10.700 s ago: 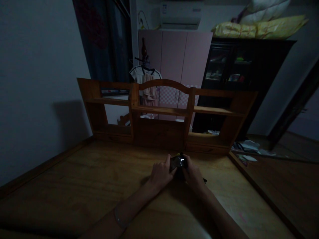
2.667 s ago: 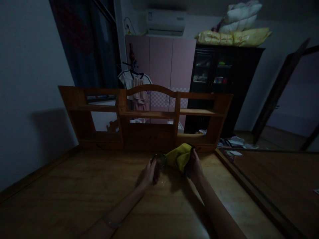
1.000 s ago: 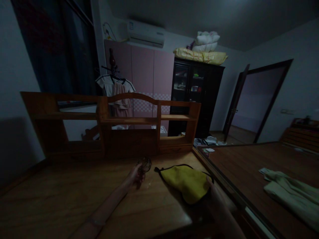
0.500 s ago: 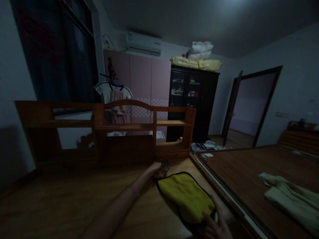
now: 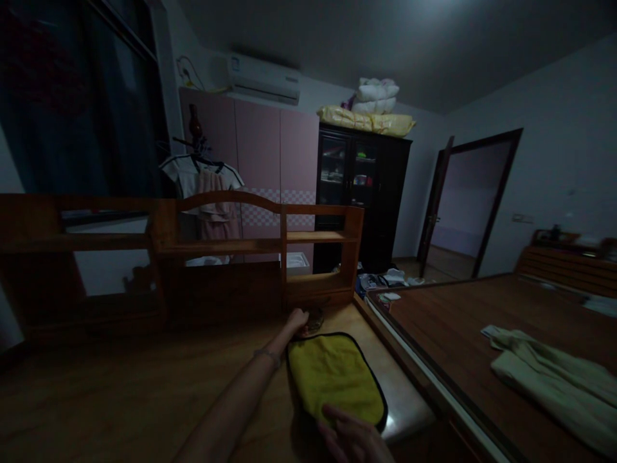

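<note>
A yellow cloth [image 5: 332, 373] with a black edge lies spread out on the wooden desk top [image 5: 226, 366]. My right hand [image 5: 354, 437] is at its near edge, fingers stretched out and resting on the fabric. Beyond the cloth's far left corner, my left hand [image 5: 297, 320] is closed on a small, dark, see-through object [image 5: 316, 317] with a shiny rim. The object is too dim for me to tell its kind. A band circles my left wrist.
A wooden shelf unit [image 5: 260, 283] stands along the back of the desk. To the right, a lower brown surface [image 5: 443, 321] holds a pale garment [image 5: 544, 373]. Behind are a pink wardrobe [image 5: 258, 141], a dark cabinet [image 5: 393, 193] and an open door [image 5: 436, 199].
The yellow cloth now lies flatter and squarer, with its right side shifted left. My right hand has moved left with it. The left hand stays by the dark object, and the view has turned slightly right.
</note>
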